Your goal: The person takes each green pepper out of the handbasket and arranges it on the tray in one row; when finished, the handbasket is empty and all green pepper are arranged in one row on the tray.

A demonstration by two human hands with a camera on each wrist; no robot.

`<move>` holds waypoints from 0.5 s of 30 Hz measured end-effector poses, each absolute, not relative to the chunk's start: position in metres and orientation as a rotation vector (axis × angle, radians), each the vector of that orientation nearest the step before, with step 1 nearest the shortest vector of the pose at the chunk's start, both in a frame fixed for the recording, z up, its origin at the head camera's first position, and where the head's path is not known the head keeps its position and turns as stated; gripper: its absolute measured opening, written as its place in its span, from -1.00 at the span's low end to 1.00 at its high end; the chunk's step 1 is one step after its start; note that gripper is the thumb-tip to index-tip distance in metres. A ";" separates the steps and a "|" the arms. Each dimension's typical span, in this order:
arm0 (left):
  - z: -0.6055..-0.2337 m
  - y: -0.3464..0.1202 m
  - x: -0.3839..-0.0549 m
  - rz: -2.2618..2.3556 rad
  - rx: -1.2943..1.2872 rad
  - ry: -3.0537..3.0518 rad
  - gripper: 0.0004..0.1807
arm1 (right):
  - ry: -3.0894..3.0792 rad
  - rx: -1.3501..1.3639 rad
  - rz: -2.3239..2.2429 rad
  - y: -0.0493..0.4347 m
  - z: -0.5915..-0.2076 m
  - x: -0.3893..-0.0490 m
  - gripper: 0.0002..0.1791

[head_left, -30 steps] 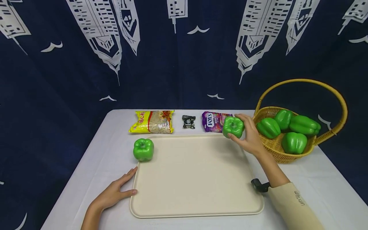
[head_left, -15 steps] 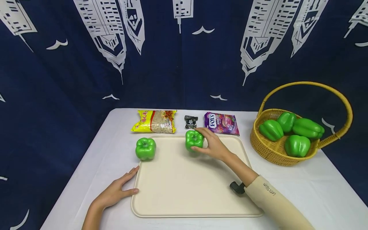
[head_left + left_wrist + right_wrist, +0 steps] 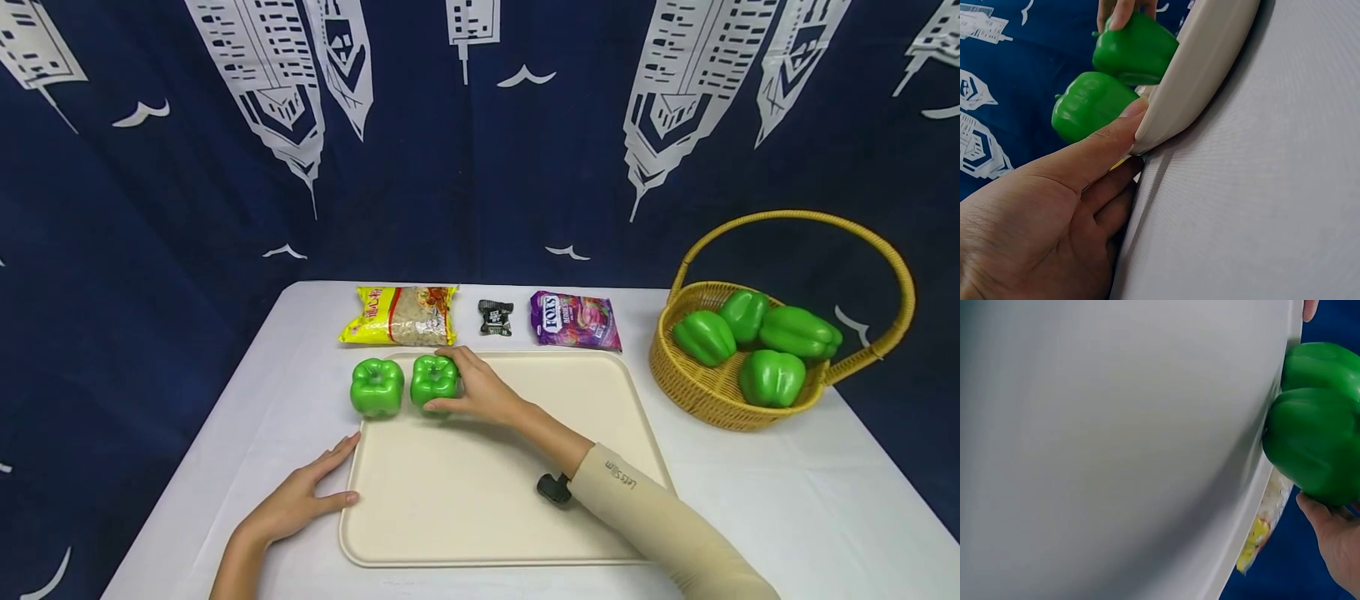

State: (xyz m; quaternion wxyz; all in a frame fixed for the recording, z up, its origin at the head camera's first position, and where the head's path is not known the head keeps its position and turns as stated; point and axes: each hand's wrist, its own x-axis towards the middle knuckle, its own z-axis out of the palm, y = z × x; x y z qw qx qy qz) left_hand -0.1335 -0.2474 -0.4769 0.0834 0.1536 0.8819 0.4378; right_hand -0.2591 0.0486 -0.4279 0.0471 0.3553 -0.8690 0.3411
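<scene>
My right hand (image 3: 480, 390) grips a green bell pepper (image 3: 433, 380) between thumb and fingers, over the back left part of the beige tray (image 3: 510, 467). Just left of it, a second green bell pepper (image 3: 377, 387) sits upright at the tray's back left corner. In the right wrist view the held pepper (image 3: 1313, 444) overlaps the other one, and only part of the hand (image 3: 1338, 544) shows. My left hand (image 3: 296, 500) lies at the tray's left edge with fingers extended, and its thumb (image 3: 1133, 107) touches the rim in the left wrist view.
At the right stands a wicker basket (image 3: 690, 404) with a tall handle, holding several green peppers (image 3: 772, 377). Behind the tray lie a yellow food packet (image 3: 401, 317), a small black packet (image 3: 496, 317) and a purple Fox's bag (image 3: 576, 321). A dark blue curtain (image 3: 420, 183) hangs behind the table.
My right hand has carried the bell pepper leftward from near the basket, across the tray's back, to beside the other pepper. The left hand has stayed at the tray's edge.
</scene>
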 end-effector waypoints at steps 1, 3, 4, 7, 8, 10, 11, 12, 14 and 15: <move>-0.477 -0.247 -0.134 1.309 0.463 2.631 -0.14 | -2.655 1.082 1.045 0.045 -0.428 -0.259 -0.09; -0.478 -0.248 -0.134 1.319 0.462 2.624 -0.14 | -2.660 1.070 1.050 0.040 -0.429 -0.260 -0.09; -0.478 -0.248 -0.134 1.321 0.466 2.623 -0.14 | -2.663 1.064 1.051 0.039 -0.429 -0.260 -0.09; -0.478 -0.248 -0.133 1.308 0.469 2.632 -0.14 | -2.668 1.053 1.056 0.036 -0.431 -0.261 -0.08; -0.478 -0.248 -0.133 1.305 0.466 2.634 -0.14 | -2.669 1.053 1.056 0.036 -0.432 -0.261 -0.08; -0.477 -0.248 -0.132 1.297 0.461 2.640 -0.14 | -2.670 1.059 1.056 0.035 -0.432 -0.261 -0.08; -0.477 -0.248 -0.132 1.297 0.458 2.639 -0.14 | -2.673 1.060 1.055 0.034 -0.432 -0.261 -0.07; -0.476 -0.248 -0.132 1.293 0.465 2.643 -0.14 | -2.676 1.059 1.054 0.034 -0.431 -0.261 -0.07; -0.475 -0.247 -0.132 1.298 0.464 2.638 -0.14 | -2.676 1.062 1.058 0.033 -0.431 -0.261 -0.07; -0.475 -0.247 -0.133 1.299 0.465 2.637 -0.14 | -2.677 1.062 1.062 0.033 -0.430 -0.261 -0.06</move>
